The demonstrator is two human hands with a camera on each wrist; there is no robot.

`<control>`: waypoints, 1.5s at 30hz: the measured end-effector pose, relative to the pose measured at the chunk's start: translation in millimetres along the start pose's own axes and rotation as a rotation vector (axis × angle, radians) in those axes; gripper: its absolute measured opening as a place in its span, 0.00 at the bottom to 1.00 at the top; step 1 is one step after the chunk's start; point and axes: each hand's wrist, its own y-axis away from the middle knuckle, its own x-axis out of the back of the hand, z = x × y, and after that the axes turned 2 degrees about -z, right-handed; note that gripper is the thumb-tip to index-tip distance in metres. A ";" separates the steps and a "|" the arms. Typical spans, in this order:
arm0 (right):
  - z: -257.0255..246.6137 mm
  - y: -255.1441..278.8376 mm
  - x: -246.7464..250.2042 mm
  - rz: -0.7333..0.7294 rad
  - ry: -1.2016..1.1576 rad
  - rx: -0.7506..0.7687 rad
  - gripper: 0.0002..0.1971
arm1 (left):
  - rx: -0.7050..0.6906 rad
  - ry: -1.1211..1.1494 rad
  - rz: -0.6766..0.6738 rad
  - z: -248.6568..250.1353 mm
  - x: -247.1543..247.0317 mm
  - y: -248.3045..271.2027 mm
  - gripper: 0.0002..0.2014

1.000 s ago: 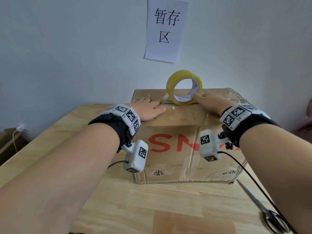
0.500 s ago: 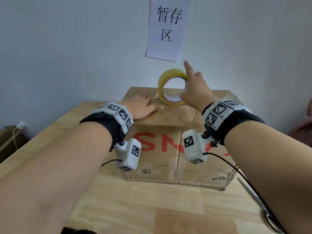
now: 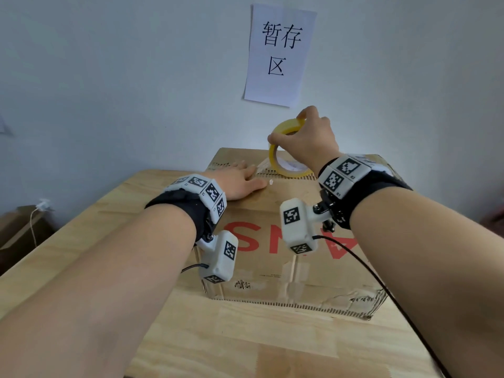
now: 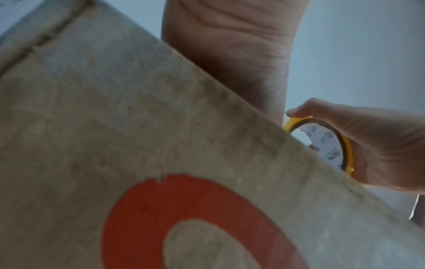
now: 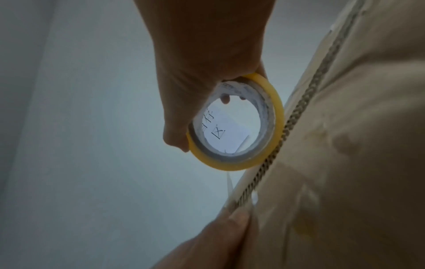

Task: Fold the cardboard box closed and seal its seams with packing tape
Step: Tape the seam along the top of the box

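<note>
A brown cardboard box (image 3: 275, 271) with red letters stands on the wooden table, its top flaps folded down. A yellow tape roll (image 3: 283, 148) stands on edge over the top seam. My right hand (image 3: 305, 137) grips the roll from above, thumb on one side and fingers over its rim (image 5: 232, 127). My left hand (image 3: 240, 181) lies flat on the box top left of the roll, fingers straight, pressing near the seam where a clear tape strip (image 5: 230, 185) runs from the roll. In the left wrist view the box side (image 4: 138, 145) fills the frame, with the roll (image 4: 326, 145) beyond its edge.
The wooden table (image 3: 245, 345) reaches toward me in front of the box. A paper sign (image 3: 279, 54) hangs on the wall behind. A low cardboard piece with a white cable (image 3: 35, 214) sits at far left, off the table.
My right hand lifted from lying beside the roll and now grips it from above. The left hand stays flat on the box top. The view has shifted closer.
</note>
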 end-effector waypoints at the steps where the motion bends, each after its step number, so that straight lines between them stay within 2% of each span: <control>1: 1.3 -1.6 4.8 -0.002 0.029 -0.003 0.36 | -0.001 -0.001 0.002 0.8 0.7 1.4 0.35; 4: 13.1 -3.1 18.7 -0.007 0.126 -0.027 0.37 | 0.002 -0.001 0.006 3.3 0.7 1.3 0.35; 9: 29.7 -2.4 25.9 0.003 0.155 -0.024 0.38 | 0.014 -0.001 0.010 11.0 -2.0 -5.8 0.37; 13: 38.4 0.3 28.9 -0.044 0.044 -0.010 0.37 | 0.064 -0.001 -0.037 16.4 -2.5 -6.2 0.39; 16: 39.2 2.4 24.2 -0.071 0.024 0.008 0.36 | 0.125 -0.038 -0.088 32.2 2.7 1.4 0.35; 19: 36.1 1.4 19.3 -0.079 0.061 0.012 0.36 | 0.129 -0.065 -0.096 47.7 6.4 8.7 0.32; 23: 35.2 1.6 13.1 -0.025 0.098 0.008 0.34 | 0.108 -0.069 -0.072 30.4 4.4 4.4 0.31; 26: 35.4 -0.9 12.6 -0.018 0.095 -0.025 0.33 | 0.080 0.018 -0.047 9.5 9.1 12.3 0.28; 30: 35.7 -3.7 13.3 -0.021 0.086 -0.039 0.33 | 0.161 -0.002 -0.005 -19.4 10.2 20.1 0.28; 32: 35.5 -3.3 13.0 -0.019 0.089 -0.038 0.33 | 0.192 -0.063 0.001 -20.5 6.2 14.4 0.30; 34: 35.5 -2.0 12.2 -0.019 0.097 -0.033 0.33 | 0.210 -0.118 0.012 -11.6 2.1 5.4 0.37; 36: 35.8 -0.9 11.5 -0.020 0.112 -0.025 0.32 | 0.154 -0.127 0.011 -0.8 -0.8 -2.1 0.44; 37: 35.5 -1.1 11.7 -0.022 0.121 -0.021 0.32 | 0.101 -0.124 0.010 5.3 -1.4 -4.1 0.43; 40: 35.9 -4.2 13.9 -0.045 0.137 -0.025 0.33 | -0.011 -0.081 0.020 25.5 -2.0 -3.8 0.31; 45: 45.3 -3.9 16.6 -0.047 0.073 -0.019 0.35 | -0.064 0.081 0.053 27.5 3.0 -11.8 0.27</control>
